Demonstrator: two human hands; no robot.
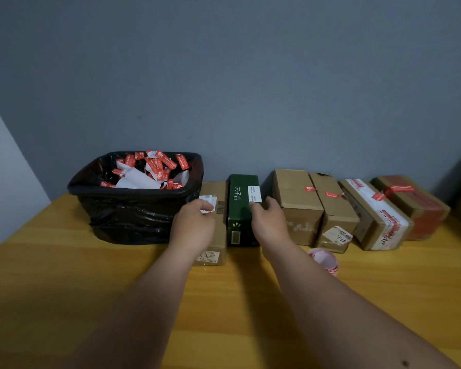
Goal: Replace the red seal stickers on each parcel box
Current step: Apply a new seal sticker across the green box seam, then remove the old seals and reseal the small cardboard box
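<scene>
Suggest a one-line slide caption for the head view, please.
Right hand steadies the green box while the left hand pinches a sticker.

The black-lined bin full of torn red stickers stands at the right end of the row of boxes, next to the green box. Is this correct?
Not quite. In the head view the black-lined bin of torn red seal stickers stands at the left end of the row, and a brown cardboard box separates it from the dark green box.

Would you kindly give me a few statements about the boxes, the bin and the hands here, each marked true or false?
1. The black-lined bin holds discarded red stickers. True.
2. The green box stands at the far right of the row. False: it is second from the left.
3. The right hand touches the green box. True.
4. The sticker roll sits inside the bin. False: it lies on the table.
</scene>
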